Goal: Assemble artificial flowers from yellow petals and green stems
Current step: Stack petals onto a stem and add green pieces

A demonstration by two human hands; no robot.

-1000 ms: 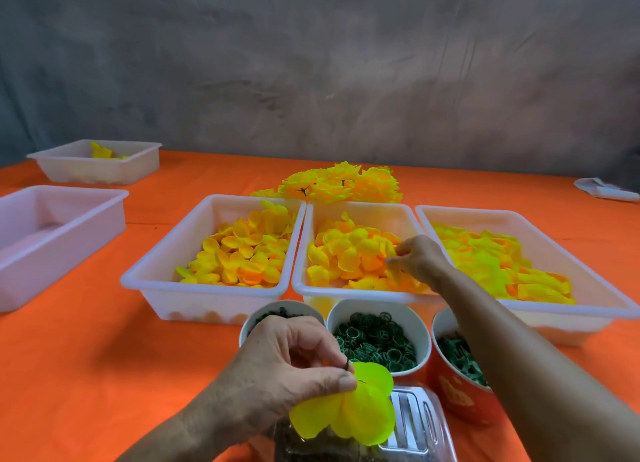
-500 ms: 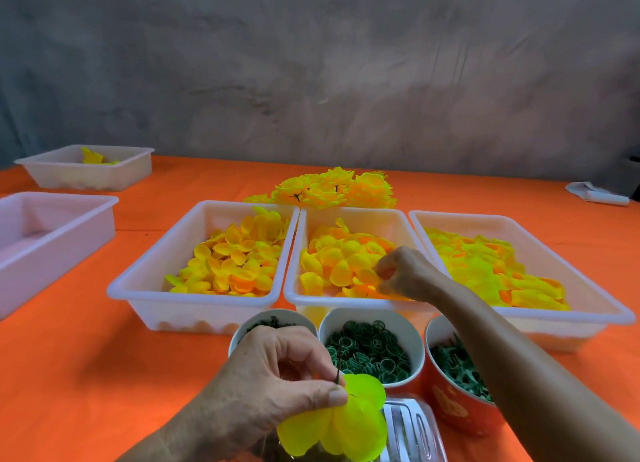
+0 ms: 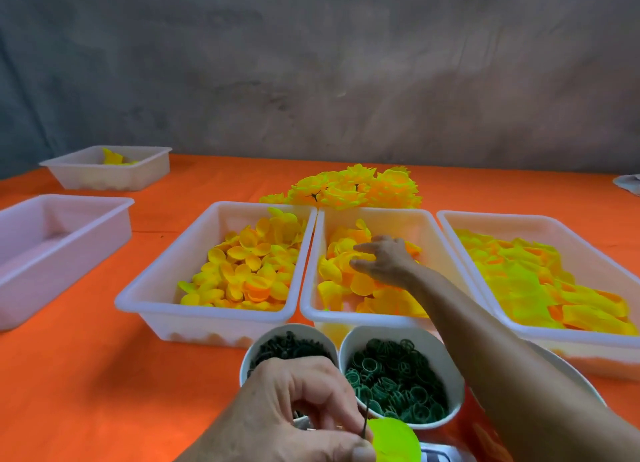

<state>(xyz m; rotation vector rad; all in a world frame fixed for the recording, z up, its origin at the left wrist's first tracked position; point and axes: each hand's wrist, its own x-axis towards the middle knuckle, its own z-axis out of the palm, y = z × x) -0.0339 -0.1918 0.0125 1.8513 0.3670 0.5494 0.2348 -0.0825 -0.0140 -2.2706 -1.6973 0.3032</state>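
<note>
My left hand (image 3: 298, 413) pinches a thin dark green stem (image 3: 365, 423) with lime-yellow petals (image 3: 394, 441) threaded on it, at the bottom edge of the view. My right hand (image 3: 382, 260) reaches into the middle white tray (image 3: 311, 305), fingers spread over the yellow-orange petals (image 3: 349, 281) there; whether it holds one I cannot tell. Two white cups hold dark green parts: stems (image 3: 287, 347) in the left one, rings (image 3: 394, 375) in the right one. A heap of finished yellow flowers (image 3: 349, 188) lies behind the trays.
A left tray (image 3: 152, 299) holds small yellow petals, a right tray (image 3: 485, 264) larger lime-yellow ones. An orange cup (image 3: 485, 437) hides under my right forearm. Two more white trays (image 3: 69, 233) (image 3: 145, 170) stand at far left on the orange table.
My right hand has moved further back and left inside the middle tray, with its fingers spread. The view has tilted up, so my left hand with the petals sits lower in frame.
</note>
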